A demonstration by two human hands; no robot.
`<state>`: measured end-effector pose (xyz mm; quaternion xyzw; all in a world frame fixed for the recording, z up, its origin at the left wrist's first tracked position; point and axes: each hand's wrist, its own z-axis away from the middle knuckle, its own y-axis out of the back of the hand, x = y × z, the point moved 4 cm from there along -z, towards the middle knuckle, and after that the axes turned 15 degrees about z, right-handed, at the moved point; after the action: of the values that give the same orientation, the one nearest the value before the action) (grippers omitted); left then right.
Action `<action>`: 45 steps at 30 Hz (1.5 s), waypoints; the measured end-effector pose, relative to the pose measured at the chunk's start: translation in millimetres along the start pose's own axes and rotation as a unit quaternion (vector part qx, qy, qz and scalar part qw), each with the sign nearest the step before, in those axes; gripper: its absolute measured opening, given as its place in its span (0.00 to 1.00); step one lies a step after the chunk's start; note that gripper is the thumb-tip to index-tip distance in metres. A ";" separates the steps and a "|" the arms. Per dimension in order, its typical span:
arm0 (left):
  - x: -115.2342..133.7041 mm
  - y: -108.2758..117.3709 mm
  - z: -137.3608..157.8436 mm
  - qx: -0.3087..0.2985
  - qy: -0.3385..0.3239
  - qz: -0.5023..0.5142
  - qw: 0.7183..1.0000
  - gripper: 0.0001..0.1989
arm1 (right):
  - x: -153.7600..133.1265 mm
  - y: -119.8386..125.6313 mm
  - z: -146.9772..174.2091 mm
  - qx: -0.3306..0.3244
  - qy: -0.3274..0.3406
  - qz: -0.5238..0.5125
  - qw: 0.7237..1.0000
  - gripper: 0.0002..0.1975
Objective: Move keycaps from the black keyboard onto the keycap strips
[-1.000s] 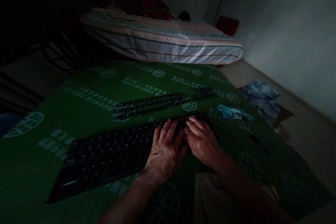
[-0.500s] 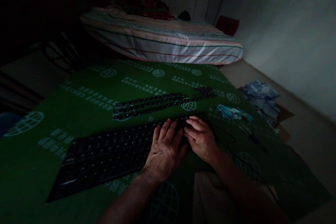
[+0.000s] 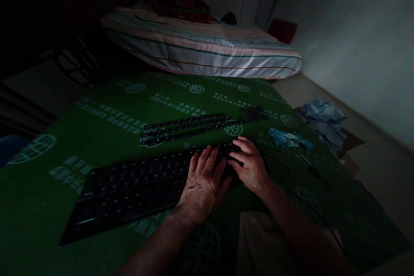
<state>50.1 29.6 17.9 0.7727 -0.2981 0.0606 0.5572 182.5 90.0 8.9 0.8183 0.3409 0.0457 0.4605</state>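
Note:
A black computer keyboard [image 3: 129, 189] lies at a slant on a green printed board [image 3: 106, 146]. My left hand [image 3: 203, 179] rests over the right half of the keyboard, fingers stretched out across the keys. To its right, my right hand [image 3: 249, 164] is at the keyboard's right end, its fingers bent and apart, with nothing visible in them. The keys beneath both hands are hidden. Beyond the keyboard, loose black keycaps [image 3: 187, 127] lie in rows, with a small heap of keycaps [image 3: 254, 113] at their right end.
A crumpled blue cloth [image 3: 289, 139] and a dark-handled screwdriver [image 3: 315, 171] lie to the right. A cable [image 3: 304, 202] runs toward me along that side. Behind the board stands a bed with a striped cover [image 3: 207, 58]; crumpled packaging [image 3: 323, 116] sits on the floor at right.
My right hand has lifted slightly and its fingers have spread apart. My left hand stays in place on the keyboard. The view has shifted a little.

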 end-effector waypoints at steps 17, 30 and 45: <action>0.0 0.3 0.5 -0.004 -0.007 -0.007 1.000 0.19 | 3.4 -2.0 -8.2 -0.049 0.025 -0.036 0.998 0.06; 1.6 0.8 -0.1 -0.001 -0.009 -0.007 1.000 0.19 | -0.4 0.7 -20.1 -0.118 0.117 -0.001 0.986 0.05; 1.5 -0.5 -2.6 -0.013 -0.001 -0.013 1.000 0.18 | 0.8 -0.5 -24.3 -0.133 0.146 -0.023 0.980 0.06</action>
<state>52.2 31.5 19.1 0.7693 -0.2896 0.0492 0.5673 173.4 108.2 22.2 0.7260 0.4142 0.1994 0.5114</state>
